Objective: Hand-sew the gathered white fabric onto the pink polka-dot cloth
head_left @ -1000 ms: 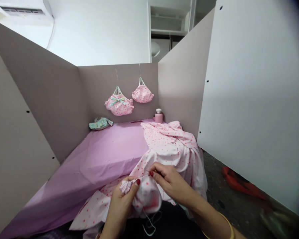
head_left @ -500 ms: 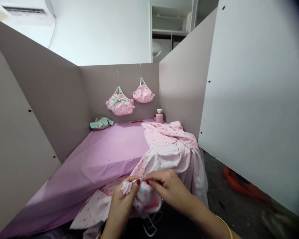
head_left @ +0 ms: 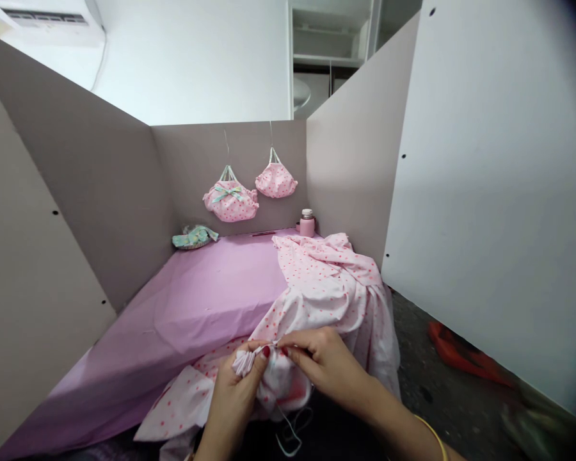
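Note:
Pale pink dotted fabric [head_left: 317, 310] lies over the table's right side and runs down to my hands at its front edge. My left hand [head_left: 237, 387] is closed, with a bunch of small gathered pleats [head_left: 244, 363] of the cloth between thumb and fingers. Just to its right, my right hand [head_left: 317, 358] pinches the edge of the same fabric near the left thumb tip. Whether a needle is between those fingertips is too small to tell. Beneath the hands dangles a loose white cord [head_left: 290, 438].
A purple cloth [head_left: 221, 275] covers the table between grey partitions [head_left: 360, 147]. Two dotted pink pieces, one with a green bow [head_left: 230, 200], hang at the back. A pink bottle [head_left: 307, 224] and a green cloth bundle [head_left: 194, 237] stand behind. Red material [head_left: 465, 355] lies right.

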The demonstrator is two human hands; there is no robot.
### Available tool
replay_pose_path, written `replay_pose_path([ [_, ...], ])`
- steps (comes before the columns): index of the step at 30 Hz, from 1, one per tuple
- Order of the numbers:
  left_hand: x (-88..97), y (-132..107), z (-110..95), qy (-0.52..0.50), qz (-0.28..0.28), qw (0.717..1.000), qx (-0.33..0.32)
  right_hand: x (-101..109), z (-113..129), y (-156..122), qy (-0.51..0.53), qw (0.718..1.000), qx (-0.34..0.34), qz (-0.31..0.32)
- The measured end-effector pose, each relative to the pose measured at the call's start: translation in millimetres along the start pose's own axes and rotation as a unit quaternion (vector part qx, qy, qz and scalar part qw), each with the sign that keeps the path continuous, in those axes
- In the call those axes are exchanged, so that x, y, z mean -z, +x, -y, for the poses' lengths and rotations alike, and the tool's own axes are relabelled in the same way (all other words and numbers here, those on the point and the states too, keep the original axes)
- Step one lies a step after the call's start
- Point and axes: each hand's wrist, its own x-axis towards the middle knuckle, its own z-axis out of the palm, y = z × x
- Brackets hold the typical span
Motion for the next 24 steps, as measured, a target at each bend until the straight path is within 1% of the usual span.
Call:
replay_pose_path([
  [5,0.5,2.4,2.3,0.001,0.003,1.0,-0.005,0.2,1.1,-1.2,-0.01,1.0,-0.018,-0.021],
  [8,0.5,3.7,4.0,-0.006,0.007,1.0,-0.012,-0.2,0.1,-1.2,-0.013,1.0,-0.014,-0.023],
  [12,0.2,2.1,4.7,0.003,0.0,1.0,-0.006,-0.7,-1.2,-0.6,0.006,1.0,0.011,0.005],
  [14,0.2,1.3,4.5,0.01,-0.004,1.0,-0.001,-0.7,-1.4,0.0,0.009,1.0,0.018,0.009],
  [18,0.8,1.5,3.1,0.027,-0.003,1.0,-0.003,-1.0,-2.0,0.4,0.002,1.0,0.016,-0.01],
  [24,-0.1,1.2,-3.0,0.048,-0.019,0.999,-0.003,0.5,-3.6,0.2,-0.011,1.0,0.005,-0.022],
])
